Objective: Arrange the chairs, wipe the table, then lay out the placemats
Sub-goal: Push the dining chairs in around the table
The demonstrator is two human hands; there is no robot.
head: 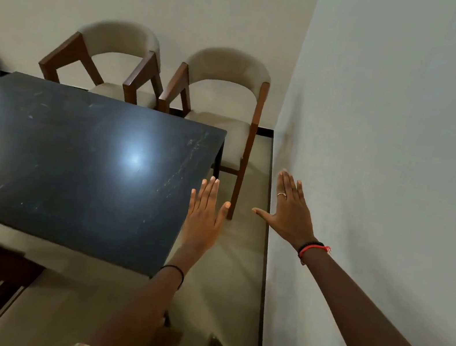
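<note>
Fingers straight and spread on both, holding nothing: left hand [203, 217] over the scuffed, glossy black table [70, 163] edge, right hand [290, 211] near the pale side wall [393, 141]. Far-left chair [112, 61] and far-right chair [226, 90] sit behind the table.

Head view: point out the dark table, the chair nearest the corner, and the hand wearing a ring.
Dark table [68, 175], head view, bare tabletop.
Corner chair [230, 63], head view, padded backrest.
Right hand [289, 214], head view, back of hand.

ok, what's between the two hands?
Head view: a chair leg and floor show between the left hand and right hand.
</note>
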